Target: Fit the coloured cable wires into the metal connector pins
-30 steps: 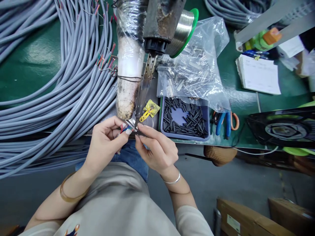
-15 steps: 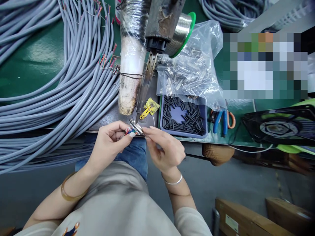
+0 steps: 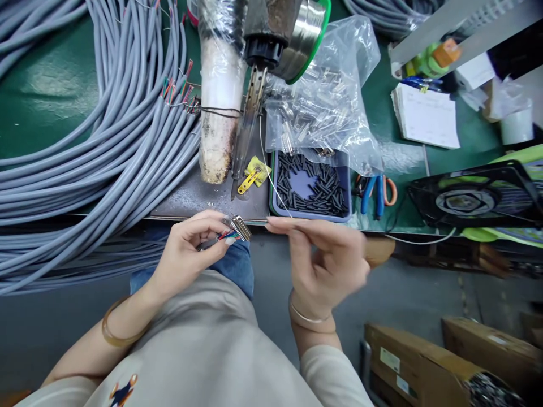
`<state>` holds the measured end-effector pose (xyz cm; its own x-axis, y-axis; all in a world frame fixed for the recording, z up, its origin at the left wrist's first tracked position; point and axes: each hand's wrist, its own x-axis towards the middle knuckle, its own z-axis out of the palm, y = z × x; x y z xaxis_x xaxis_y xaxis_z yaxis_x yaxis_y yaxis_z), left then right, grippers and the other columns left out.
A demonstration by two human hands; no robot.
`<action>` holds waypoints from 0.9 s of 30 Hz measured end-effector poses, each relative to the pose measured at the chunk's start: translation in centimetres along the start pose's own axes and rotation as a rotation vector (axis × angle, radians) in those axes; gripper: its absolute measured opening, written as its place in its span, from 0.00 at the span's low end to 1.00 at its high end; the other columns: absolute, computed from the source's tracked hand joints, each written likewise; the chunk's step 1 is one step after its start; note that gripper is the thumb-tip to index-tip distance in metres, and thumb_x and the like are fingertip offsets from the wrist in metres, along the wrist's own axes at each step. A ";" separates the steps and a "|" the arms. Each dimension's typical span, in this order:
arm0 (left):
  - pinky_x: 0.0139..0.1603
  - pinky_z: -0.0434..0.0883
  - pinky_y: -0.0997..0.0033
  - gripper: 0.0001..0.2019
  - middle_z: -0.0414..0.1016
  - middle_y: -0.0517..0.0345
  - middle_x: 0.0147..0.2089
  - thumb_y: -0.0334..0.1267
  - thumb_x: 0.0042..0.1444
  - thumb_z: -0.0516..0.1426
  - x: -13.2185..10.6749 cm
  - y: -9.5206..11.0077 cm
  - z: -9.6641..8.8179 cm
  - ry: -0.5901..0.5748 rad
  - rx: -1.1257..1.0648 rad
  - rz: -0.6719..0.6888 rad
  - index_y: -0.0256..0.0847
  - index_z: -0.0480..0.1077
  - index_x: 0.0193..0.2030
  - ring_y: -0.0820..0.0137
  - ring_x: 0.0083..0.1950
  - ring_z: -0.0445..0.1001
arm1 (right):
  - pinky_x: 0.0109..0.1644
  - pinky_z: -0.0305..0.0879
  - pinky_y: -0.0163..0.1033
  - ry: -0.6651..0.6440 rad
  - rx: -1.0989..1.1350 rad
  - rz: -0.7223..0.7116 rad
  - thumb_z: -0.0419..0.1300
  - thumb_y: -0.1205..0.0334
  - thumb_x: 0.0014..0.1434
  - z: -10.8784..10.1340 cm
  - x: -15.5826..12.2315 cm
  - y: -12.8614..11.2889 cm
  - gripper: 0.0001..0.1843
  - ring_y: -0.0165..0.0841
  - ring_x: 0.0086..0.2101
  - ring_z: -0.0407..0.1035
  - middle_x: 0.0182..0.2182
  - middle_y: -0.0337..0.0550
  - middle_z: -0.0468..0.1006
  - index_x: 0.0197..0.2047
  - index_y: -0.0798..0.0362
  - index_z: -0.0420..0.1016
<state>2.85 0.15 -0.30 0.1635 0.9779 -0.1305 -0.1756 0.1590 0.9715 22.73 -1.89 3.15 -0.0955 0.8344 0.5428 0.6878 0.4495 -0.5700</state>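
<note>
My left hand is closed in a pinch on a multi-pin connector, with coloured wires at its pin side. The connector is tilted, just off the bench's front edge. To the right, my right hand is closed, thumb and fingers pinched on a thin solder wire that runs up towards the solder spool. That hand is slightly blurred and apart from the connector. A soldering iron points tip down above the connector, fixed in a holder, not touching it.
Grey cables with stripped ends cover the left side. A blue tray of black sleeves and a plastic bag of metal parts sit right of the iron. Beyond are pliers, a black fan, a paper pad. Cardboard boxes stand below.
My right hand has moved right, away from the connector, drawing the solder wire across the tray's corner. The connector has come away from the iron's tip and turned in my left hand.
</note>
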 end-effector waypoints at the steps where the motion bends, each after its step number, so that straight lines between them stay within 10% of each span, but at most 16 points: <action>1: 0.26 0.72 0.78 0.02 0.78 0.53 0.40 0.30 0.51 0.69 -0.1 0.1 0.0 -0.011 0.014 0.015 0.38 0.81 0.31 0.77 0.27 0.73 | 0.38 0.80 0.36 -0.003 0.011 -0.010 0.62 0.71 0.67 0.5 0.6 0.2 0.10 0.31 0.35 0.83 0.37 0.38 0.87 0.48 0.49 0.76; 14: 0.29 0.70 0.78 0.07 0.78 0.53 0.41 0.26 0.55 0.63 -0.6 -0.3 -0.8 -0.081 0.342 0.272 0.41 0.82 0.36 0.73 0.34 0.74 | 0.36 0.75 0.30 -0.332 0.143 -0.100 0.62 0.69 0.68 1.1 1.6 -0.6 0.06 0.26 0.35 0.79 0.42 0.42 0.85 0.38 0.51 0.71; 22: 0.33 0.77 0.77 0.13 0.77 0.53 0.48 0.28 0.56 0.66 -0.9 0.0 -0.8 -0.037 0.065 0.156 0.39 0.77 0.48 0.77 0.32 0.76 | 0.41 0.82 0.32 0.007 0.006 -0.408 0.64 0.75 0.64 2.5 0.0 0.5 0.11 0.31 0.40 0.83 0.41 0.46 0.88 0.35 0.50 0.70; 27: 0.27 0.76 0.82 0.08 0.80 0.58 0.40 0.28 0.58 0.66 -0.8 0.4 -0.7 -0.082 -0.115 0.066 0.40 0.79 0.44 0.79 0.28 0.75 | 0.35 0.83 0.35 0.158 0.054 -0.315 0.64 0.73 0.64 3.8 -1.2 1.6 0.10 0.33 0.37 0.85 0.40 0.43 0.88 0.37 0.49 0.71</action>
<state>2.00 -0.50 0.02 0.2258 0.9731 -0.0461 -0.2977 0.1140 0.9478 21.24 -0.96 -0.79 -0.1817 0.5943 0.7835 0.6031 0.6966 -0.3885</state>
